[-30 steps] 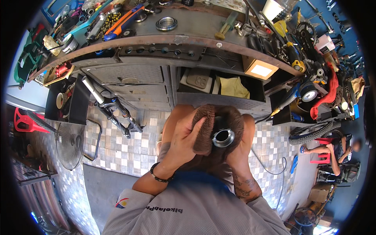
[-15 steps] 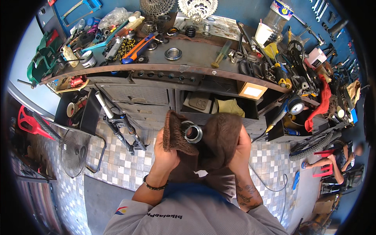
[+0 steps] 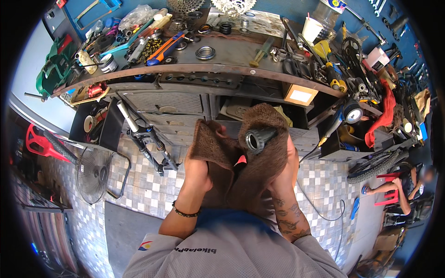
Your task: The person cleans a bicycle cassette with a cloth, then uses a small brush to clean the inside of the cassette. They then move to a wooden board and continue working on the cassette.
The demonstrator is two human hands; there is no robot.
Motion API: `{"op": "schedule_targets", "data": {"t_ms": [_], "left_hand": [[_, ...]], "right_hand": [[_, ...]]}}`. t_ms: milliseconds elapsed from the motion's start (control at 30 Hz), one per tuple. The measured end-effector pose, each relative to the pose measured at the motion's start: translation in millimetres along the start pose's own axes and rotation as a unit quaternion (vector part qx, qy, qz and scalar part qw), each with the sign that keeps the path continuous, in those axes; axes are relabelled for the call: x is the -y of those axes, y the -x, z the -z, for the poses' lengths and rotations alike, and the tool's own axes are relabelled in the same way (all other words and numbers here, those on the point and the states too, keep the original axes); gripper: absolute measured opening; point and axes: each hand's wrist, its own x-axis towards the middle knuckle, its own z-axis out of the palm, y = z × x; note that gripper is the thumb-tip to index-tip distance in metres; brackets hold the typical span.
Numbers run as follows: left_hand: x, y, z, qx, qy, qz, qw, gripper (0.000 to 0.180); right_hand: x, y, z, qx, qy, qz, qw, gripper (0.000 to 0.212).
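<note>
A brown terry rag (image 3: 211,146) spans both my hands in front of my body. My left hand (image 3: 198,172) is closed on one end of it, the cloth covering most of the fingers. In the other end, my right hand (image 3: 291,160) cradles a dark hollow metal cylinder (image 3: 263,138) with a silver rim and ridged side, resembling a bicycle freehub body. Its open end faces left and towards me. The right fingers are mostly behind the cloth, which wraps the cylinder's far side.
Ahead runs a cluttered workbench (image 3: 222,58) bearing a metal ring (image 3: 205,53), a blue-orange cutter (image 3: 167,48) and many tools. Below it, a suspension fork (image 3: 141,134) stands left of my hands. A fan (image 3: 94,175) is at left. Far right, another person (image 3: 402,187) sits on a red chair.
The metal cylinder has gone from between my hands into the rag at my right hand and has turned, showing its ridged side. My left hand's cloth end now hangs apart from it.
</note>
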Motion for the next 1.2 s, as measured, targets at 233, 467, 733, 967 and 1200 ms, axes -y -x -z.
{"op": "schedule_targets", "data": {"t_ms": [233,467,733,967,1200], "left_hand": [[-13.5,4.9,-17.6,-0.019,-0.264,-0.234,0.936,0.014],[-23.5,-6.0,-30.8,0.228,-0.657,-0.423,0.581,0.034],[-24.6,-8.6,-14.0,0.209,-0.414,-0.137,0.875,0.018],[-18.0,-7.5,2.5,0.101,-0.135,-0.004,0.986,0.030],[-11.4,-11.9,9.3,0.089,-0.173,0.002,0.981,0.034]], "right_hand": [[-3.2,-3.4,6.6,0.006,-0.120,-0.057,0.991,0.046],[-7.8,-16.5,16.2,0.026,0.118,0.010,0.993,0.044],[-11.3,-19.4,26.7,0.020,0.213,0.068,0.975,0.041],[-7.5,-24.6,32.1,0.005,0.147,0.055,0.988,0.045],[-5.5,-23.5,27.5,-0.029,0.198,0.059,0.978,0.043]]}}
